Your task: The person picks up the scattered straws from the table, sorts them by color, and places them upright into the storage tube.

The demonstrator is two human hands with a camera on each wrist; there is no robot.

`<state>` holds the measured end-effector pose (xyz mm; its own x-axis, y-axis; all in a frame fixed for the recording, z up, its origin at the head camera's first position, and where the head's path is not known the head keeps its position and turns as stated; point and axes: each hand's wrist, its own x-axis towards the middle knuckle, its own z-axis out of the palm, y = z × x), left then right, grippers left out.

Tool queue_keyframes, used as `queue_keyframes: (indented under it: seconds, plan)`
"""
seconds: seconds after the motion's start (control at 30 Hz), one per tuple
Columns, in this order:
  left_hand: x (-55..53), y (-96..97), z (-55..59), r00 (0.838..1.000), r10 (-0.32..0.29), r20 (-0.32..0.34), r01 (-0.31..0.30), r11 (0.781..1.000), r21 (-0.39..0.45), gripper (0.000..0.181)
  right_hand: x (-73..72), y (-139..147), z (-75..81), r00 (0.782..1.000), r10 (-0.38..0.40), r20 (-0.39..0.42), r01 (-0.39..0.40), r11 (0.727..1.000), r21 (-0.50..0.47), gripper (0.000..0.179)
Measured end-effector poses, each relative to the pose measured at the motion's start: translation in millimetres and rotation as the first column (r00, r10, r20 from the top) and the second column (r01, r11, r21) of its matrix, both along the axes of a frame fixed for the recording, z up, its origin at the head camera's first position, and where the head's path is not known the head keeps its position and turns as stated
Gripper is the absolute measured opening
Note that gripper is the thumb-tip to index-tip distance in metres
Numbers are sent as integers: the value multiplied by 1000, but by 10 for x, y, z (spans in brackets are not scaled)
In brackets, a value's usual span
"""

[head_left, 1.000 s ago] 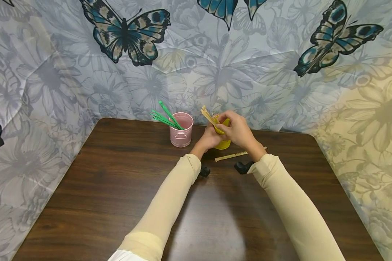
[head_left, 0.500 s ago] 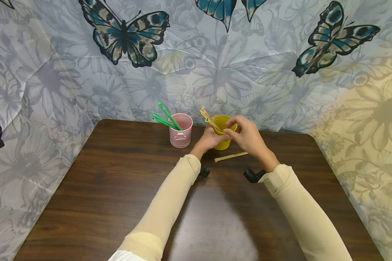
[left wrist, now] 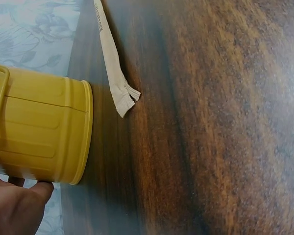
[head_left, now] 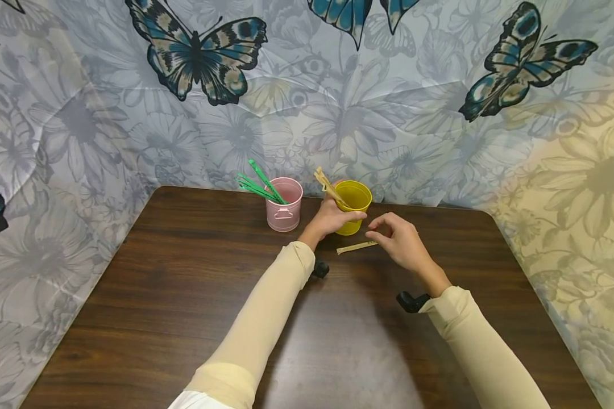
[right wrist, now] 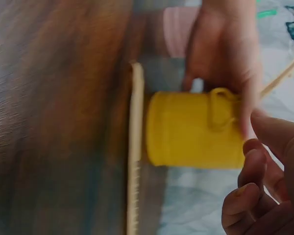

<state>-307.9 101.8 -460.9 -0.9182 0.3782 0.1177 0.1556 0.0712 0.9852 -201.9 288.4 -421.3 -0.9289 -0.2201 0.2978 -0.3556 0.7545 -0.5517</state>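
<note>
My left hand (head_left: pixel 331 218) grips a small yellow bucket (head_left: pixel 355 199) by its side, fingers behind it and thumb along the front near the rim. Several tan paper-wrapped sticks (head_left: pixel 326 183) lean out over its left rim. On the table before the bucket lies another paper-wrapped stick (left wrist: pixel 111 68), with a crimped end and small print in the left wrist view. My right hand (head_left: pixel 401 241) hovers at this stick's right end, fingers loosely bent and nothing visible between them. In the right wrist view its fingers (right wrist: pixel 250 205) stand apart from the bucket (right wrist: pixel 196 137).
A pink bucket (head_left: pixel 283 217) with several green sticks (head_left: pixel 260 184) stands just left of the yellow one. Both are close to the back edge of the dark wooden table (head_left: pixel 184 295). Behind the table hangs a butterfly-patterned cloth (head_left: pixel 337 113).
My right hand has drawn away from the yellow bucket's mouth, down and to the right, to the stick on the table. My left hand still holds the bucket in place.
</note>
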Motion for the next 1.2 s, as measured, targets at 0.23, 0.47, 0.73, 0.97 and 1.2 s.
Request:
queue_keyframes:
  seconds: [0.23,0.47,0.73,0.97,1.2]
  plan:
    - [2,-27,17,999,-12,31,13,1000,-14,103,-20,45,-269,989,30,146,-32,999,13,21]
    - [11,-18,16,999,4,33,-4,1000,-9,105,-109,47,-444,990,42,134,-49,997,54,21]
    - [-3,-4,-7,999,13,46,-12,1000,-27,108,-156,49,-520,989,33,144,-44,997,70,25]
    - [-2,-13,2,999,11,44,-10,1000,-27,107,-162,19,-544,987,38,158,-58,991,124,29]
    - [-5,2,-9,999,23,26,-23,1000,1,106,-143,0,-585,981,29,191,-57,988,141,26]
